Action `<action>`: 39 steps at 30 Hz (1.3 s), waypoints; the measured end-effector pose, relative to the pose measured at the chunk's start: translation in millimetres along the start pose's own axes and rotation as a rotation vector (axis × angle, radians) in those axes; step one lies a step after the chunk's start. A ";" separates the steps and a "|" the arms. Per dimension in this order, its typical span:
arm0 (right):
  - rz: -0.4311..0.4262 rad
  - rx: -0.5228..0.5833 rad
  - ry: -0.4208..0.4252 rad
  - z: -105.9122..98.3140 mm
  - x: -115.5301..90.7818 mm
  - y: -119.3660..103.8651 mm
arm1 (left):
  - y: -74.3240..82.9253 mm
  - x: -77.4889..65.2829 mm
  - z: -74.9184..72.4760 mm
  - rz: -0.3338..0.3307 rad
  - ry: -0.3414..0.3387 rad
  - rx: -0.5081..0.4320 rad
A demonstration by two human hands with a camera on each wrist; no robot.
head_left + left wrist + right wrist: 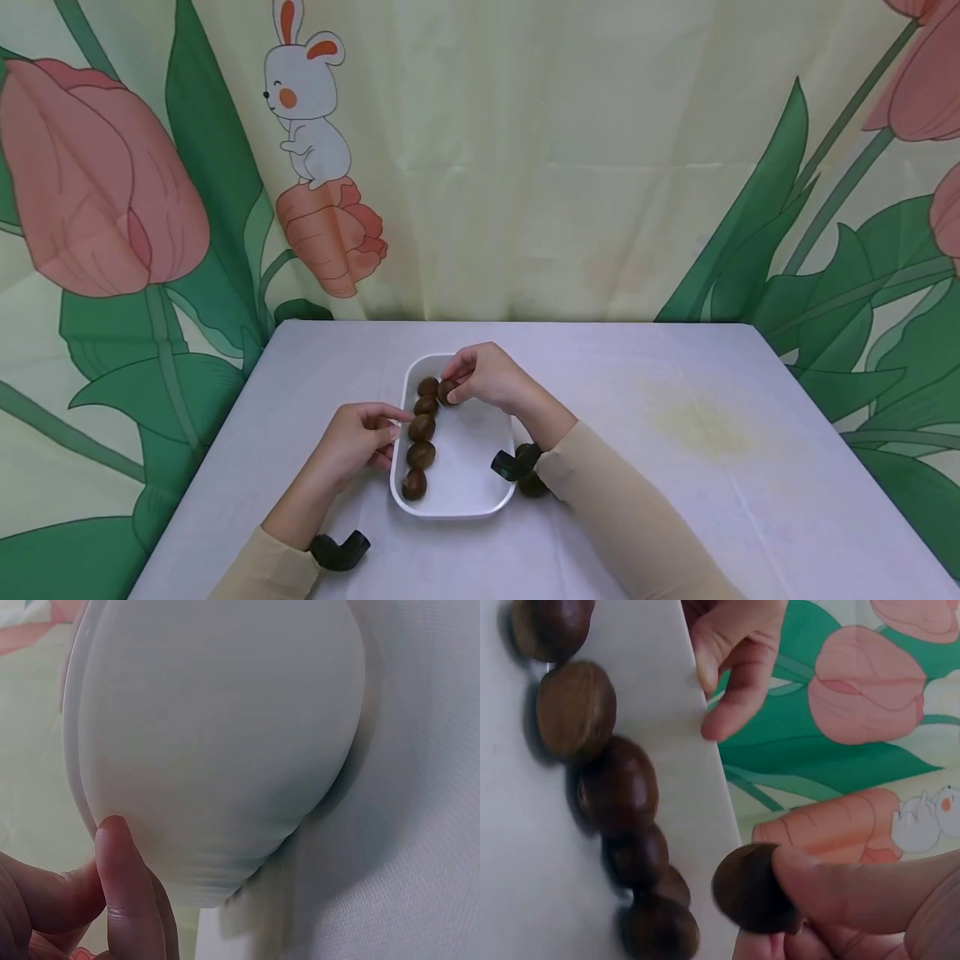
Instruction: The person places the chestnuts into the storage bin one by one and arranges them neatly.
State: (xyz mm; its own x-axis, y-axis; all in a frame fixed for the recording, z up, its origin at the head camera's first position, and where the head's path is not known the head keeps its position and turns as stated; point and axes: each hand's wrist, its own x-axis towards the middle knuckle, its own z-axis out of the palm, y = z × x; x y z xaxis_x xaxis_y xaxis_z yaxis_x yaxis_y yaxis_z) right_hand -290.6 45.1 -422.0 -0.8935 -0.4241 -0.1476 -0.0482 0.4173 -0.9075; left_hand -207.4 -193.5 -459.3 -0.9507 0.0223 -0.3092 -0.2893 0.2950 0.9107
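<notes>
A white tray (468,500) holds a line of brown chestnuts (422,455) along its left side. My right hand (487,379) is over the tray's far end and pinches a chestnut (750,889) between thumb and fingers. In the head view that chestnut is right beside the farthest one of the line. My left hand (356,437) rests at the tray's left rim, its index finger extended toward the chestnuts. Seen from the left wrist, a straight finger (127,892) lies against the tray's outer wall.
More chestnuts (532,485) lie on the white tablecloth just right of the tray, partly hidden by the right wrist and its black strap mount (516,462). Behind the table hangs a curtain (540,167) printed with tulips and a rabbit.
</notes>
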 end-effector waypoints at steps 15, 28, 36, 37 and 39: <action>0.077 -0.152 0.013 18.5 10.6 10.3 | 0.7 -2.0 0.0 0.003 -0.002 0.017; 0.120 -0.195 0.078 22.5 13.3 11.3 | 1.0 0.0 -0.4 -0.003 -0.006 -0.005; 0.122 -0.216 0.098 24.0 11.6 9.8 | -0.1 0.5 -0.3 0.002 -0.003 -0.019; 0.122 -0.212 0.102 23.9 11.3 9.6 | -0.1 0.5 -0.3 0.001 -0.003 -0.018; 0.120 -0.208 0.108 23.5 10.8 9.1 | 0.2 0.4 -0.3 0.000 -0.002 -0.021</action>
State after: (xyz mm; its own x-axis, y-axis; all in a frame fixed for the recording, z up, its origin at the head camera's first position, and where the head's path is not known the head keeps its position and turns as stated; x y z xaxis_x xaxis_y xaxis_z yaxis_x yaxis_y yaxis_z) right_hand -290.2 25.4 -441.0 -0.9404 -0.2778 -0.1961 -0.0198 0.6205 -0.7839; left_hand -207.9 -193.7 -459.1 -0.9504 0.0242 -0.3101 -0.2919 0.2751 0.9160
